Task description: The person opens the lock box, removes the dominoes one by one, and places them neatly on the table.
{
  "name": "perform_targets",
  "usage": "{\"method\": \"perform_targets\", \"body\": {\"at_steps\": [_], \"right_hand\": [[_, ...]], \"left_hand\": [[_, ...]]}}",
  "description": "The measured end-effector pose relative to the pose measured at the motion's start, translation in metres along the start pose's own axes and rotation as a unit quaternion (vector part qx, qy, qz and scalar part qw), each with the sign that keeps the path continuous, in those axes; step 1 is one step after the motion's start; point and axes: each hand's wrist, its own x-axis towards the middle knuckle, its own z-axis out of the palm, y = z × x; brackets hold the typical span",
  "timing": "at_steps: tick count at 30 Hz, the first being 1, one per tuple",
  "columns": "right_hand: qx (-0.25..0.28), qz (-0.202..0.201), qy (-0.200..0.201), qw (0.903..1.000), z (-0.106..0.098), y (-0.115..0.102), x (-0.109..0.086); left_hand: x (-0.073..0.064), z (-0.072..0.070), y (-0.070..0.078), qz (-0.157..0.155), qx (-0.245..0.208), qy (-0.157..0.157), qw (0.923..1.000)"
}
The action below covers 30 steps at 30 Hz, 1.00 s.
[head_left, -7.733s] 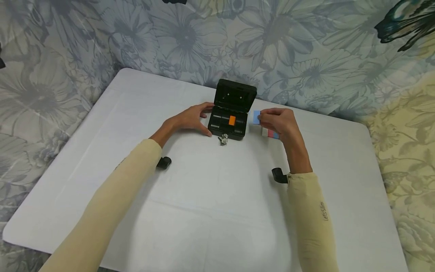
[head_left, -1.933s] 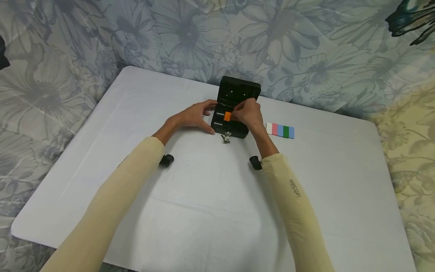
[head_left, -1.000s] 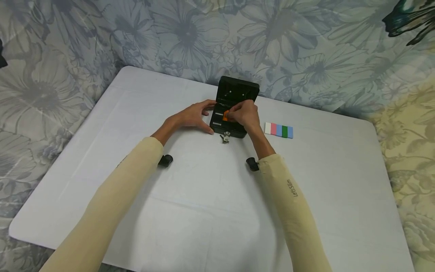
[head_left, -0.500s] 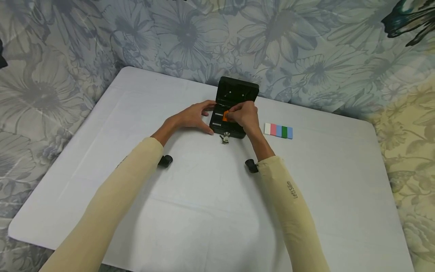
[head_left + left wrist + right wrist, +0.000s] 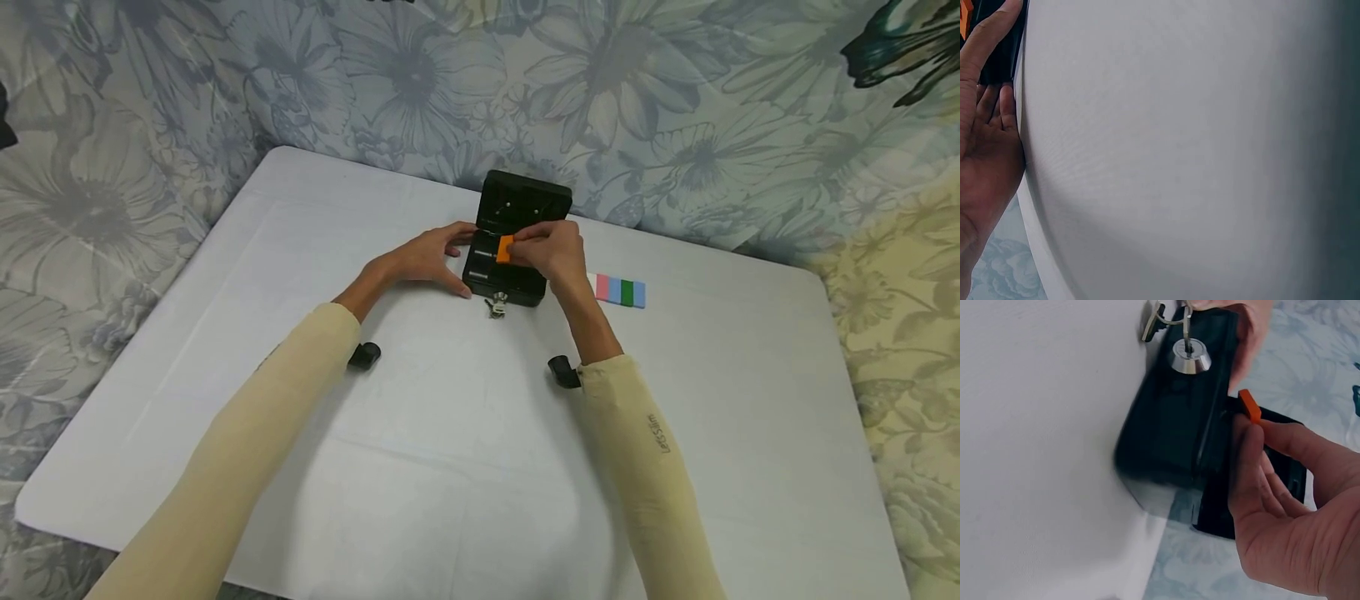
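A black cash box [image 5: 519,297] stands near the table's back edge with its lid [image 5: 521,198] up. My left hand [image 5: 423,257] grips its left end, thumb at the front corner and fingers toward the back. In the left wrist view, those fingers and thumb meet the box's dark side [image 5: 1000,67]. Over the box's inside, my right hand [image 5: 551,250] pinches a flat orange domino-like block [image 5: 504,248]. The right wrist view shows that orange block [image 5: 1249,405] between thumb and forefinger. What lies beneath the right hand in the box is hidden.
Keys [image 5: 496,307] hang from the box's front lock. Right of the box lies a row of flat blocks [image 5: 615,290] in white, pink, blue and green, partly behind my right wrist. A floral cloth wall [image 5: 405,100] rises behind the white table [image 5: 465,467].
Earlier my right hand held a blue block beside the box. Then it reached into the box; now it has lifted the orange block slightly. My left hand stays on the box.
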Motion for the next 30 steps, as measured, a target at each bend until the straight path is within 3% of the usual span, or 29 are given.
{"method": "perform_targets", "body": {"at_steps": [12, 24, 30], "right_hand": [[0.029, 0.020, -0.017, 0.9992, -0.030, 0.005, -0.013], [0.067, 0.024, -0.004, 0.9974, -0.080, 0.018, -0.025], [0.053, 0.048, -0.002, 0.9975, -0.108, 0.031, -0.028]], "left_hand": [[-0.003, 0.000, 0.003, 0.000, 0.000, -0.003, 1.0000], [-0.002, 0.000, 0.004, 0.005, 0.001, -0.004, 1.0000], [-0.002, 0.003, 0.003, 0.001, 0.004, -0.002, 1.0000]]}}
